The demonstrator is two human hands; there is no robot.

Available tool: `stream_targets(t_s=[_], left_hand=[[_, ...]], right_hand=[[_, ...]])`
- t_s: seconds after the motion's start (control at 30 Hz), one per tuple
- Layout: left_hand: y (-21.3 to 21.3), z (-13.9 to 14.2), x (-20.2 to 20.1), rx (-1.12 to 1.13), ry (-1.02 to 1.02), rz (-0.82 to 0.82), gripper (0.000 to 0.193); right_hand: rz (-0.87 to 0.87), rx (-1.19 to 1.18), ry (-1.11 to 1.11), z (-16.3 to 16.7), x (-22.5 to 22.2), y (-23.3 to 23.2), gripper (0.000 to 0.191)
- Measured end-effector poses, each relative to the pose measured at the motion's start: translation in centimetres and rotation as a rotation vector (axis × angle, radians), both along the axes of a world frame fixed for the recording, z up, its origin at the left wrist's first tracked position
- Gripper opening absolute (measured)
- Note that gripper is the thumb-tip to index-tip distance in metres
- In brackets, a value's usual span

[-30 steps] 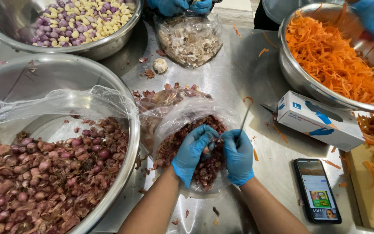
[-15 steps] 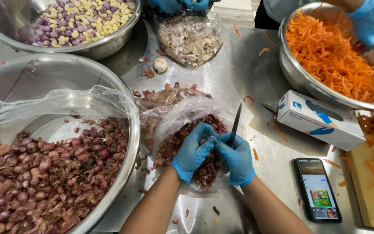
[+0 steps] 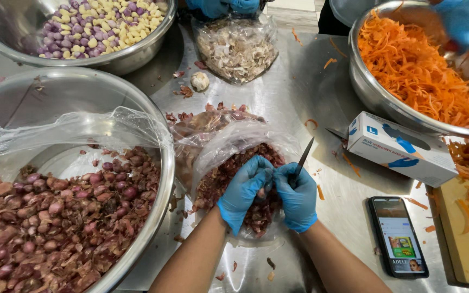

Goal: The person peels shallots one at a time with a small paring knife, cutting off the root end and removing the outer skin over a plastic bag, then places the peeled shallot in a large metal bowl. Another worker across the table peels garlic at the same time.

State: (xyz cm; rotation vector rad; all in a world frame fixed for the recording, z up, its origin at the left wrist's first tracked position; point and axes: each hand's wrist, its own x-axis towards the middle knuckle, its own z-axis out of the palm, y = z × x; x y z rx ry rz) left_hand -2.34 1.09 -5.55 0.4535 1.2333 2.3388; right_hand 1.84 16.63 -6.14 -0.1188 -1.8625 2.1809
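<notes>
Your left hand (image 3: 243,190) and right hand (image 3: 298,196), both gloved blue, meet over the clear bag of shallot skins (image 3: 229,163) on the worktop (image 3: 299,92). Right hand grips a small knife (image 3: 303,158); the item pinched between them is hidden.

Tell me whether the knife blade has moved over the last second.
Yes. The dark knife blade in the right hand now tips up and rightward, toward the white glove box, farther than before.
</notes>
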Motion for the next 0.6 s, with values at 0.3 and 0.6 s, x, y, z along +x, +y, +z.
stream_targets(t_s=[0.3, 0.6], left_hand=[[-0.9, 0.7, -0.4, 0.166, -0.176, 0.037, 0.014], [-0.7, 0.5, -0.4, 0.224, -0.206, 0.029, 0.011]], right_hand=[[0.026, 0.504, 0.324, 3.3, 0.3, 0.2, 0.045], [-0.077, 0.632, 0.348, 6.0, 0.5, -1.0, 0.037]])
